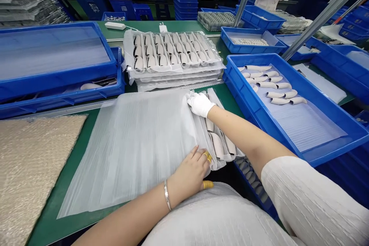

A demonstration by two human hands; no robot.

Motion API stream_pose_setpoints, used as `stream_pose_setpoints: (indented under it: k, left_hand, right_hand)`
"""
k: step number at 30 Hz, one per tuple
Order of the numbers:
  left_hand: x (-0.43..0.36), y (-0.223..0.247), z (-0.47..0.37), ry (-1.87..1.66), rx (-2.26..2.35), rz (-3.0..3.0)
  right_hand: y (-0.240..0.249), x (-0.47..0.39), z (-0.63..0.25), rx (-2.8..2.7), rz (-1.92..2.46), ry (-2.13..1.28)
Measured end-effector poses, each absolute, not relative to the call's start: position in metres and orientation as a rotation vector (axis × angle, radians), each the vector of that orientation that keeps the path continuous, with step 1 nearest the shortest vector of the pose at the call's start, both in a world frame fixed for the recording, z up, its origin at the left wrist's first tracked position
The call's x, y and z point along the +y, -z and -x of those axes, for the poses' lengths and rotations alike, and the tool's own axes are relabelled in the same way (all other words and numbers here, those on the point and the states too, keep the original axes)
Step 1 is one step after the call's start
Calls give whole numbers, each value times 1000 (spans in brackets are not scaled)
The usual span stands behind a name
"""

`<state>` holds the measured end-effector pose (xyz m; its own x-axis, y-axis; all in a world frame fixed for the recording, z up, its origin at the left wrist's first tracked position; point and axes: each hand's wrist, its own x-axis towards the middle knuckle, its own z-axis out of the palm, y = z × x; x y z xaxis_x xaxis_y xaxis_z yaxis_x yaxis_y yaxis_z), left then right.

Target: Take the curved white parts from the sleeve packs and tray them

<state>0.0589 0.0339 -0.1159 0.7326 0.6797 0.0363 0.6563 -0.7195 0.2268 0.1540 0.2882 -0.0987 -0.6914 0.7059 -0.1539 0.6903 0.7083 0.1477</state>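
A translucent white foam sheet (144,134) lies across the work table, its right part over a tray of pale curved pieces (216,145) set in rows between folds of thin white liner. My right hand (201,103), in a white glove, has its fingers curled into the sheet at the tray's far side. Nearer my body, my left hand (191,167) rests on the sheet by the tray's front edge, fingers extended and thumb apart. Yellow finger covers show on some of its fingertips and its thumb. The sheet hides the tray's left part.
Behind the sheet stands a stack of filled trays (173,50). To the right, a blue bin (319,123) holds several loose curved pieces. Blue bins (54,54) are stacked at the left, above bubble wrap (37,161). A metal post (323,15) slants at the right. Two people stand farther back.
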Motion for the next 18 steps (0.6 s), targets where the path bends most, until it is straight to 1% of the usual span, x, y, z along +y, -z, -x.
stream_pose_setpoints:
  k: [3,7,10,18]
  left_hand:
    - [25,110,-39,-200,1119,-2692]
    - [5,101,1,-118,1315,-2636]
    - [-7,99,22,-97,1345,-2683]
    - [-12,100,12,-214,1282,-2787]
  right_hand:
    - [101,283,-156,2730,-1113,-113]
    - [103,283,-156,2736,-1124,-95]
    - [104,284,-156,2738,-1126,-90]
    - [101,281,-155,2737,-1151,-113]
